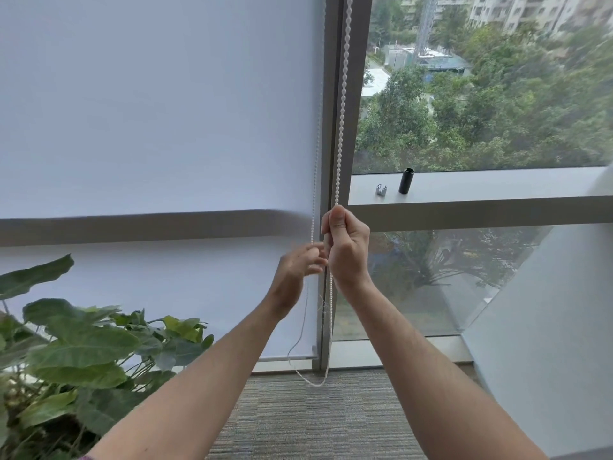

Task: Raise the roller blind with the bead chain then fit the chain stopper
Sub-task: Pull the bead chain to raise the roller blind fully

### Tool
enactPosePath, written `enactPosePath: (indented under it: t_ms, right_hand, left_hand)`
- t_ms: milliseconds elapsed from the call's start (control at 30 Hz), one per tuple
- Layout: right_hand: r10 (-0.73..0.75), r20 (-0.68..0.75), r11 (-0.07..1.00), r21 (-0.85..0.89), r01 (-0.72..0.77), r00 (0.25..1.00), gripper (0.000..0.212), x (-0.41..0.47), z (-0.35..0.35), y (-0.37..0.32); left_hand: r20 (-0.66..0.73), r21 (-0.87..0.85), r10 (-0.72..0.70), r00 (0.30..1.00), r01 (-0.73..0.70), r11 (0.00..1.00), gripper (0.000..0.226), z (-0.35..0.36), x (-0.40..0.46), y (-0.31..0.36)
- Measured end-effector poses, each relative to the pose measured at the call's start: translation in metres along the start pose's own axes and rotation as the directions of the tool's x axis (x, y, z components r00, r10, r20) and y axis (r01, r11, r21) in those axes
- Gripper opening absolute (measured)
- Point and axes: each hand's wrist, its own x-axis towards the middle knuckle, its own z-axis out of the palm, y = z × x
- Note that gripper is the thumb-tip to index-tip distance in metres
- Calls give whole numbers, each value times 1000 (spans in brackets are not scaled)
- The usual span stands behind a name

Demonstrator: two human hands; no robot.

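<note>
My right hand [346,247] clenches the front run of the bead chain [341,121], ready to haul. My left hand [298,265] pinches the rear run, steadying it. The roller blind [149,127] hangs nearly to the floor; the chain stopper [381,189] waits on the window ledge [497,184].

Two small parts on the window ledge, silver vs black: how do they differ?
The silver part is short, squat and shiny, with an open slot at its top; the black part is a taller, matte cylinder standing upright. The silver one sits nearer the bead chain. Both rest on the ledge, apart, untouched by either hand.
</note>
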Motion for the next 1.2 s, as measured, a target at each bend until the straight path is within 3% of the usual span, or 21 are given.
enactPosePath:
  t_ms: [133, 333, 500, 633, 700, 833, 933, 1067, 1200]
  right_hand:
    - [14, 21, 1000, -3, -14, 1000, 41, -11, -1, 14]
    - [127, 26, 986, -114, -123, 992, 43, -42, -15, 49]
    - [166, 61, 984, -76, -161, 984, 44, -50, -20, 52]
    - [286, 200, 953, 45, -300, 937, 42, -43, -24, 48]
    - [323, 270, 939, 25, -342, 907, 44, -34, -31, 46]
    - [391, 193, 920, -53, -389, 900, 58, -9, -43, 37]
    - [336, 149, 942, -51, -332, 930, 54, 13, -38, 15]
    - [260, 209, 965, -23, -261, 943, 51, 29, -24, -16]
    - [169, 256, 967, 146, -211, 952, 47, 36, -7, -49]
  left_hand:
    - [-78, -183, 141, 987, -153, 971, 35, 6, 14, 53]
    - [54, -338, 305, 951, -270, 902, 38, 26, 20, 97]
    - [-18, -375, 286, 958, -272, 886, 37, 34, 18, 87]
    - [-51, -437, 253, 966, -249, 865, 41, 36, 17, 87]
    - [-49, -455, 251, 967, -245, 856, 41, 35, 15, 86]
    - [-60, -474, 229, 972, -230, 850, 41, 31, 13, 79]
    - [-60, -439, 173, 983, -182, 880, 38, 33, 5, 63]
    - [-23, -416, 67, 997, -70, 907, 38, 37, -11, 32]
    - [-31, -392, 45, 998, -54, 918, 38, 37, -16, 16]
